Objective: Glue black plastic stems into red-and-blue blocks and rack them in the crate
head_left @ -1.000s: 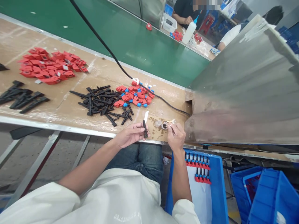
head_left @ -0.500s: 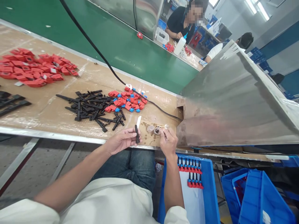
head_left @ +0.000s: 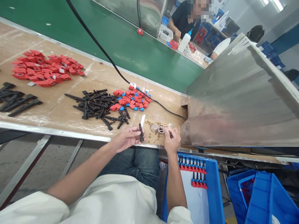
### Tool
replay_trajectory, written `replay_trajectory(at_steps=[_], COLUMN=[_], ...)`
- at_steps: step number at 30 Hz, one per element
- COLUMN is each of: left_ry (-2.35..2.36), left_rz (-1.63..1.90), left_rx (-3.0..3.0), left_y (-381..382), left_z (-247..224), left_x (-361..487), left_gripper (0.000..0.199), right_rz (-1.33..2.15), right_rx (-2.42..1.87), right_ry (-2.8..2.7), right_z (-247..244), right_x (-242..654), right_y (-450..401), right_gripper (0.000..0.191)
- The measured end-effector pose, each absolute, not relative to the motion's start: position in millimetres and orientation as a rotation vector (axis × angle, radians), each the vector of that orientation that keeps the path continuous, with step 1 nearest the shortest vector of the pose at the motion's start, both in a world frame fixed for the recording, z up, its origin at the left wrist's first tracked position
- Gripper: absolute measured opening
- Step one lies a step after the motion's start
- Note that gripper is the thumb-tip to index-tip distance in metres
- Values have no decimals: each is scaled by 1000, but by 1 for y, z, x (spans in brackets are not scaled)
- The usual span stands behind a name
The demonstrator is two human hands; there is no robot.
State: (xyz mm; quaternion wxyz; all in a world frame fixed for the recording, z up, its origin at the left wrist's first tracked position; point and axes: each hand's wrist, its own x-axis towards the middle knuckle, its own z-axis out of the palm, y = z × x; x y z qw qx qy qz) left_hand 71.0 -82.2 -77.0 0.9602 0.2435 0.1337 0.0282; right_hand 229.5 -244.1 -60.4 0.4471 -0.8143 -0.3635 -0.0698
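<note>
Change at the cup [head_left: 159, 131]: half a second ago mostly the dark contents showed; now you have a thin stick [head_left: 163, 129] visible across its mouth. Whether the tip dips in, you cannot tell.
Unchanged: your left hand keeps the black part left of the cup, and the rows right of it and nearer you match the earlier frame.
Black part [head_left: 141, 132]: slender, matt and nearly upright, its thicker end downward, with small projections along the shaft.
Left hand [head_left: 125, 139]: thumb and fingers pinching the black part, left of the cup.
Right hand [head_left: 172, 140]: fingertips pinching the stick, just right of the cup.
Lid [head_left: 154, 127]: clear, round, just left of the cup, on stained board.
Black heap [head_left: 98, 104]: loose pieces, well left of the cup.
Red-and-blue heap [head_left: 133, 99]: beyond the cup and to its left.
Tray [head_left: 217, 193]: blue, right of the cup and nearer you, bearing assemblies [head_left: 193, 184] in two rows, the shorter nearer you.
</note>
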Motion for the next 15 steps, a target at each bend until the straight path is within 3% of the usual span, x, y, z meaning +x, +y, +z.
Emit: replay_trajectory(at_steps=[8, 15], left_ry=[353, 329], left_rz=[67, 77], left_rx=[486, 560], left_y=[-82, -82], left_z=[-69, -68], left_x=[79, 90], left_gripper=[31, 40], right_rz=[-62, 81], right_rx=[-1886, -1704], right_ry=[-784, -457], right_z=[-51, -57], right_x=[236, 236], right_y=[-244, -235], right_gripper=[26, 33])
